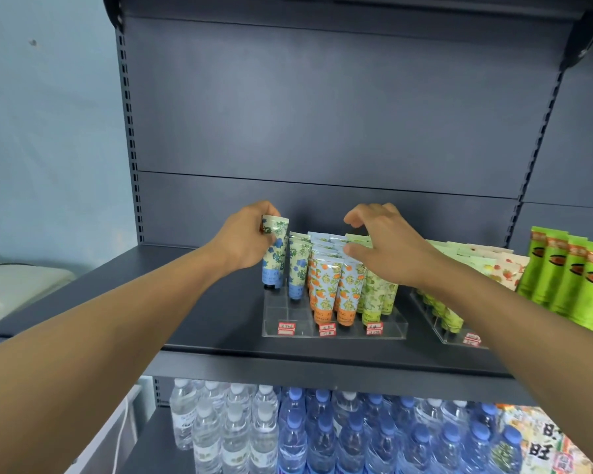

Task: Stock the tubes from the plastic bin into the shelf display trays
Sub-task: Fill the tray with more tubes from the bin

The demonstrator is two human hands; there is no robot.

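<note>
Head view, the only one I have: my left hand holds a blue-flowered tube by its upper half, fingers curled round the flat crimped end, thumb on the near side. That tube is cream with blue blossoms and green leaves, shading to plain blue toward the cap, which points down. It stands upright at the back left corner of the clear display tray, its cap at or just above the tray's rear step; I cannot tell whether it is seated.

A second tube of the same blue pattern stands just beside it to the right. Next come orange-fruit tubes in two files, pale blue with orange caps down, then green-leaf tubes. My right hand hovers over the tops of these rows, fingers loosely curled, thumb touching the crimped ends of the orange ones, gripping nothing that I can see.

Red price labels sit along the tray's front. The tray rests on the dark grey shelf. To the right, a second tray carries more tubes, and green pouches stand beyond. Water bottles fill the shelf below.
</note>
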